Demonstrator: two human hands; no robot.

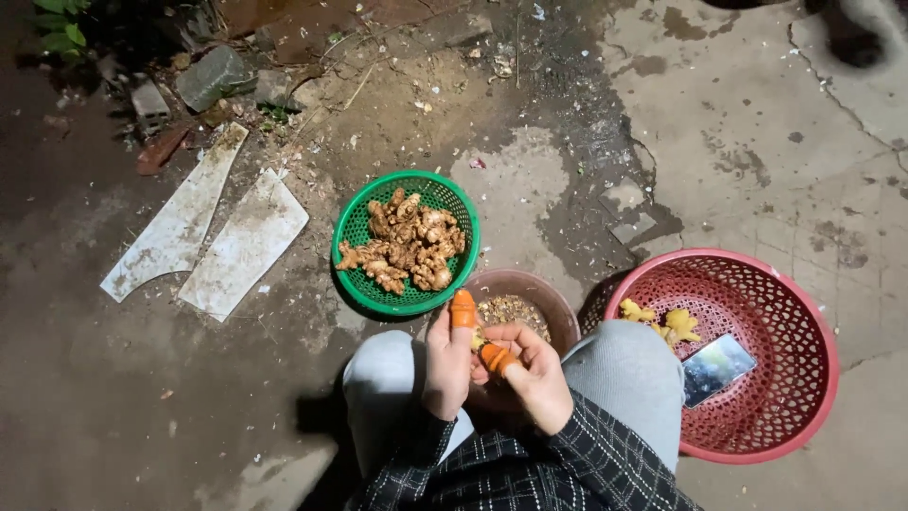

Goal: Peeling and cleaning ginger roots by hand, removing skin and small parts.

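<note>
My left hand (446,364) and my right hand (535,377) meet over a brown bowl (558,308) between my knees. Each hand wears an orange finger cover: one on the left thumb (462,309), one on the right thumb (496,358). Between them they pinch a small pale piece of ginger (480,339). The brown bowl holds peel scraps (511,309). Just beyond my hands a green mesh basket (357,227) is full of unpeeled ginger roots (407,241). At right, a red mesh basket (785,397) holds a few yellow peeled pieces (667,324) and a phone (716,367).
Two flat broken white slabs (203,232) lie on the dirt at left. Stones and rubble (213,78) sit at the upper left by some leaves. The ground is cracked concrete (757,132) at right, damp soil in the middle. My grey trouser knees (634,364) flank the bowl.
</note>
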